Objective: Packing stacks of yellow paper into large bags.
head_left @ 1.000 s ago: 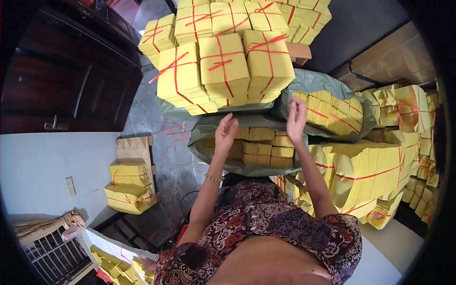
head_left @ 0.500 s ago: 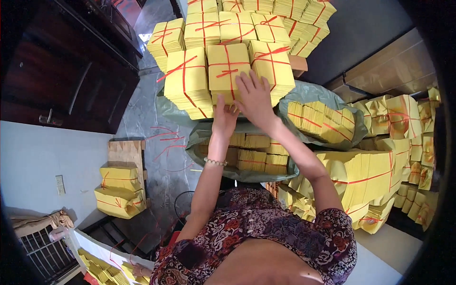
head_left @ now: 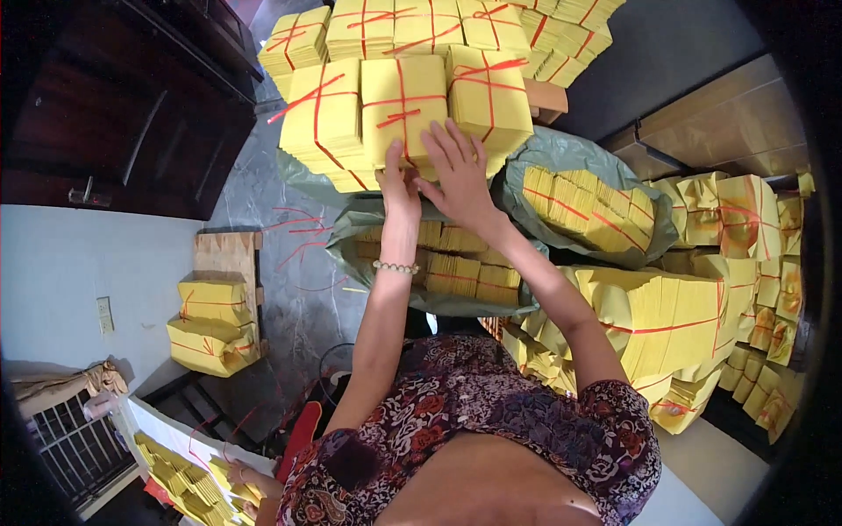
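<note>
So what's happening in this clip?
A person reaches up with both hands to a stack of yellow paper bundles tied with red string. The left hand and right hand press on the middle front bundle. Below lies an open grey-green sack part-filled with more bundles.

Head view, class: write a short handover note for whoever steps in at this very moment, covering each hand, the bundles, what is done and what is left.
Left hand: open, on the front of the middle yellow bundle in the tied stack.
Right hand: open, fingers spread on the same bundle's lower edge.
Grey-green sack below the hands: open, partly filled with bundles.
Second sack to the right: also holds bundles.
Left: the stack remains; the bundle is not lifted yet.
</note>
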The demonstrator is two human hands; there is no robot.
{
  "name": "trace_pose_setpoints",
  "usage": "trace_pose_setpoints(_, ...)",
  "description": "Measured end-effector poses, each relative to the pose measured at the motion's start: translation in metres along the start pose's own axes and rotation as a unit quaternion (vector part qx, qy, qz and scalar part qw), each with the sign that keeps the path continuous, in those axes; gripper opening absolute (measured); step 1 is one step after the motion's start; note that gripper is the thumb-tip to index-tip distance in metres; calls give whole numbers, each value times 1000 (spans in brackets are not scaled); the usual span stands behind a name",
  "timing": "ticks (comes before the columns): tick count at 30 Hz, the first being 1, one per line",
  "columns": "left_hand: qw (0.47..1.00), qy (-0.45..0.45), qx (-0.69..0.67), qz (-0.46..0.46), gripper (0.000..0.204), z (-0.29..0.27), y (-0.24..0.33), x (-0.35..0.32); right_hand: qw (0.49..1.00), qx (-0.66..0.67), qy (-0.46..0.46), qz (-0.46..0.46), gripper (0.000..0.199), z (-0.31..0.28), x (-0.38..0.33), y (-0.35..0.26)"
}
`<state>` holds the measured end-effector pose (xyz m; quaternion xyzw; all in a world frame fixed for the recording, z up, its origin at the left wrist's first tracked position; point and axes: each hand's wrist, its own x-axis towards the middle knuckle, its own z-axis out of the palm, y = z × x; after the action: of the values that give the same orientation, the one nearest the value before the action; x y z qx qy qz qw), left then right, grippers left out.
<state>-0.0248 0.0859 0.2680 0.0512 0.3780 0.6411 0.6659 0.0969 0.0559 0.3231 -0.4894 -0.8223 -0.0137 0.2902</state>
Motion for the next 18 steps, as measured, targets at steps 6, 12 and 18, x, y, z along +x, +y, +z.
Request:
trace_pose_setpoints(6,998,52,-1,46,45,2,-5,-42,967,204,118,93,74,-16,-22,-4)
trace_pose_setpoints(12,994,-49,-15,92,56,-25,-20,-118,847,435,6,305,129,-9,-78,-14)
trace_pose_setpoints(18,999,7,-18,35,60,-78,-68,-190,722,618,-74,302,124,-6,-140,-48)
